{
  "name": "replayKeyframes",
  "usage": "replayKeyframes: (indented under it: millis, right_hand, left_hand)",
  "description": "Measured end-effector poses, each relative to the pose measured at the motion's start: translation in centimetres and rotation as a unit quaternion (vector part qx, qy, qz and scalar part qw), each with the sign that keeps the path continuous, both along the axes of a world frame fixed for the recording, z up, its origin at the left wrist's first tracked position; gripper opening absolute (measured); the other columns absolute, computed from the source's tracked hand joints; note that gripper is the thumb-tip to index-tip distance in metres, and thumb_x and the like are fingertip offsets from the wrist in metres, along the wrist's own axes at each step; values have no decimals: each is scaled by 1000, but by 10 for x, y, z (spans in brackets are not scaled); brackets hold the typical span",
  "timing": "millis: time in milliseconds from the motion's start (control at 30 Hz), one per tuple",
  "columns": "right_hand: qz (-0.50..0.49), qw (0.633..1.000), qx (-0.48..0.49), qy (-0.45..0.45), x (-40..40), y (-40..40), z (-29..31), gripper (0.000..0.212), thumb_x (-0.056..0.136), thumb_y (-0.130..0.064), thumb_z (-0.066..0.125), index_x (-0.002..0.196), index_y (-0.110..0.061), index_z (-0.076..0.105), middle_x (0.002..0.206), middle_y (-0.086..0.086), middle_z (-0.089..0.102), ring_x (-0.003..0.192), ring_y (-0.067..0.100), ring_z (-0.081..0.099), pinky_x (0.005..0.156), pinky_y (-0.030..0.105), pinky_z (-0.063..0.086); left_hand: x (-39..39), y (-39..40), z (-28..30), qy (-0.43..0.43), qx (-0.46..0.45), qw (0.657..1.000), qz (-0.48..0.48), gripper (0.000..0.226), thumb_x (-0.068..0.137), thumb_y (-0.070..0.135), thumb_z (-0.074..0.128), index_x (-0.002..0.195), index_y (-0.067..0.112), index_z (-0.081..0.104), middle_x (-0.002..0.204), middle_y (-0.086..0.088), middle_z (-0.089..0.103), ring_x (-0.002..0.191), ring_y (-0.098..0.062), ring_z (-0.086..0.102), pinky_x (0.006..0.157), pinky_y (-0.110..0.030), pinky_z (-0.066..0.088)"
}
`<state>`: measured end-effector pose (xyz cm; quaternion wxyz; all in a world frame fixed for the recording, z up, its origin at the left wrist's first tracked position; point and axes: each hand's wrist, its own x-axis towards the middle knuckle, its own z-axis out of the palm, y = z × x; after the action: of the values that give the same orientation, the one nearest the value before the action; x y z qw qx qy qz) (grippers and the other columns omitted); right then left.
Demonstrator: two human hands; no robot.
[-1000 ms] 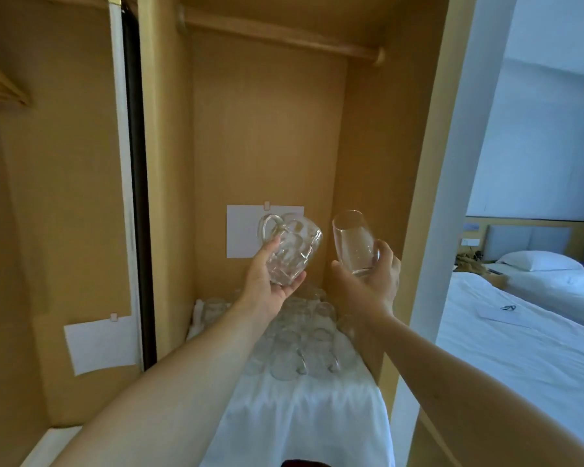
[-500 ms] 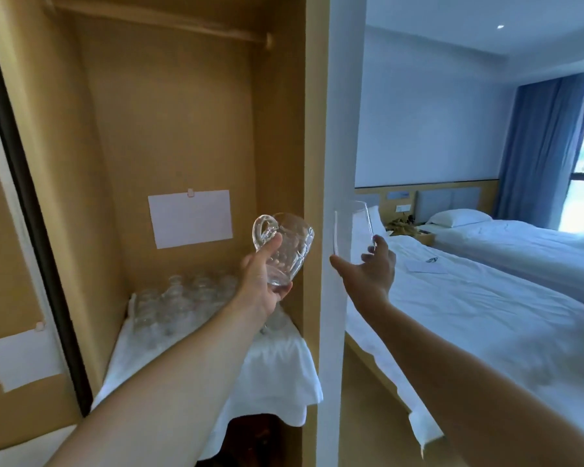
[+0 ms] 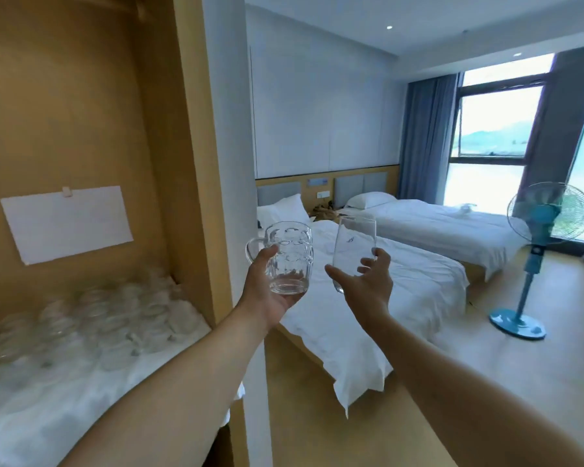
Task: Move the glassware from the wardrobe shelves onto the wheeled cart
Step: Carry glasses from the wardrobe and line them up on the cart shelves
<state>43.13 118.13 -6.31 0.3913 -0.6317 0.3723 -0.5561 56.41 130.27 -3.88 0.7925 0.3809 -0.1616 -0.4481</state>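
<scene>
Mug: my left hand cups its base, fingers wrapped round, upright so it cannot slip.
Tumbler: my right hand pinches it low, fingers half spread.
Cart: unseen.

the mug is clear with a dimpled pattern, the tumbler plain clear. the wardrobe is tan wood, its shelf cloth white. white beds, blue curtains, teal fan.

The glasses on the shelf are blurred, so their number and shapes cannot be told. The left forearm covers part of the white cloth, and the wardrobe is cut by the left edge.
</scene>
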Motion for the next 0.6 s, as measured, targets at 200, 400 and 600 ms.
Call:
replayKeyframes:
  millis: [200,400,600]
  right_hand:
    - [-82,996,25,24,-51,-49,-19,96,62,-29,93,141,-17,39,116,1,57,102,20,59,92,38,52]
    - [-170,983,25,60,-93,-106,-35,102,59,-33,96,143,-18,41,120,2,57,102,18,58,94,39,53]
    - [-262,963,32,48,-130,-166,-42,100,60,-40,96,141,-16,42,119,2,57,101,18,58,86,29,47]
  left_hand:
    - [-30,-74,-10,-23,14,995,-94,64,66,41,89,121,15,67,106,-18,75,90,-32,75,88,-48,59]
    - [-58,-161,-20,-50,38,979,-195,64,77,33,83,133,11,62,124,-21,66,96,-34,71,77,-44,61]
    - [-79,-253,-32,-77,19,931,-357,47,83,35,78,118,4,73,107,-19,73,92,-32,72,84,-43,60]
